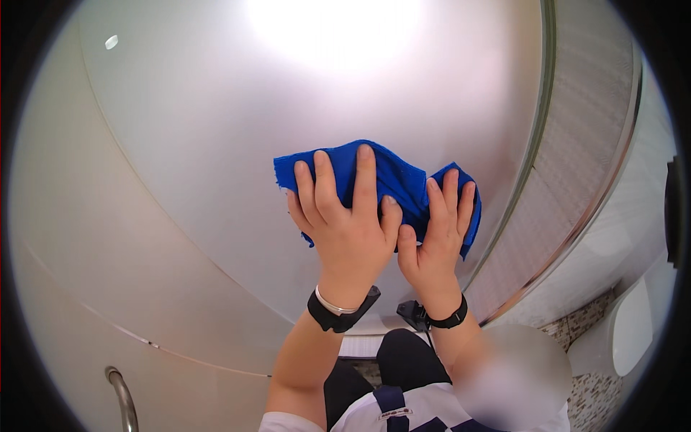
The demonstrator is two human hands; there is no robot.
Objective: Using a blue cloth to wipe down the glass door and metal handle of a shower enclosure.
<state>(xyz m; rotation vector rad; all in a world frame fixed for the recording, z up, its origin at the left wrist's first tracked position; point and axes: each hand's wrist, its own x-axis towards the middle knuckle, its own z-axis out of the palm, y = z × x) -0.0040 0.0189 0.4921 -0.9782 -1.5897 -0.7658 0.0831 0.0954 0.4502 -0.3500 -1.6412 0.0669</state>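
Note:
A bright blue cloth (394,171) lies bunched and creased against a smooth, pale, glossy panel (209,137). Spread over its left part is my left hand (345,216), fingers stretched out and pressed flat on the fabric. My right hand (440,234) rests on the cloth's right end, its fingers extended and its thumb apart, close to the left thumb. The cloth's lower middle is partly hidden beneath both hands. Each wrist wears a black strap with a small dark device, and a silver bangle (331,304) circles the left one.
A grey-green strip (533,155) edges the panel on the right, with a ribbed pale panel (583,122) beyond it. A curved metal bar (126,396) stands at lower left. To the lower right, a white rounded fixture (633,327) stands on mosaic floor (594,392).

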